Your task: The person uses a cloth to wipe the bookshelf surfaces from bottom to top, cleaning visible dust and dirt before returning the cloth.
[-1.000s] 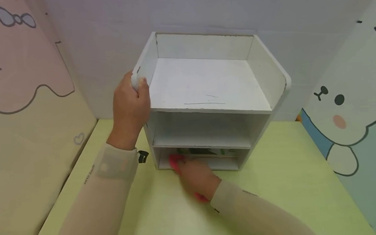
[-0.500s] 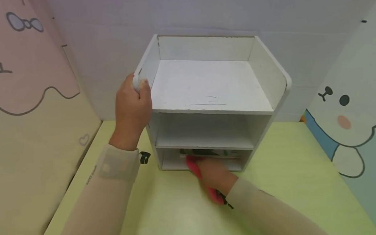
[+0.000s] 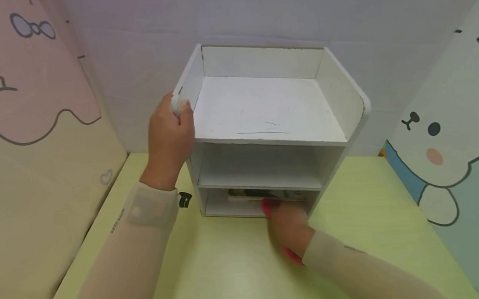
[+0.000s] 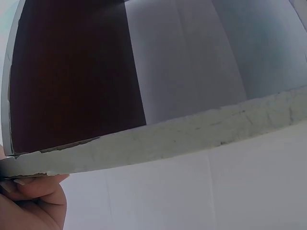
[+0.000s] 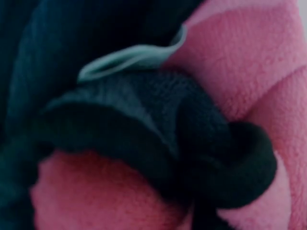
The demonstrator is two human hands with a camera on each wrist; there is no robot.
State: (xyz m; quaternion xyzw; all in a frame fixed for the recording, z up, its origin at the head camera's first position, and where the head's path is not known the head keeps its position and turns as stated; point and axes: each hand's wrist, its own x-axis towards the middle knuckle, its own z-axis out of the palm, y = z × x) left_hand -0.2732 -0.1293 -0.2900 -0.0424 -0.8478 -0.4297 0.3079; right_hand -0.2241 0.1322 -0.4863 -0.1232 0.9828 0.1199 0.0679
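A small white shelf unit (image 3: 257, 104) stands on the table, with an open-topped tray part above two compartments. My left hand (image 3: 169, 138) grips the front corner of its left side panel, thumb on the inner face. In the left wrist view that hand (image 4: 36, 201) shows at the panel's edge (image 4: 201, 136). At the right part of the bottom compartment, my right hand (image 3: 291, 227) holds a pink cloth (image 3: 269, 206) bunched under it. Pink and dark fuzzy folds of the cloth (image 5: 259, 62) with a pale tag fill the right wrist view. The right fingertips are hidden.
A flat green and white item (image 3: 248, 194) lies at the back of the bottom compartment. The table (image 3: 214, 271) is yellow-green. Behind the shelf is a pale wall (image 3: 254, 9); cartoon-printed panels (image 3: 50, 190) stand on both sides.
My right hand has slid rightward along the bottom compartment with the cloth, from its left part to its right. The left hand keeps its hold on the side panel.
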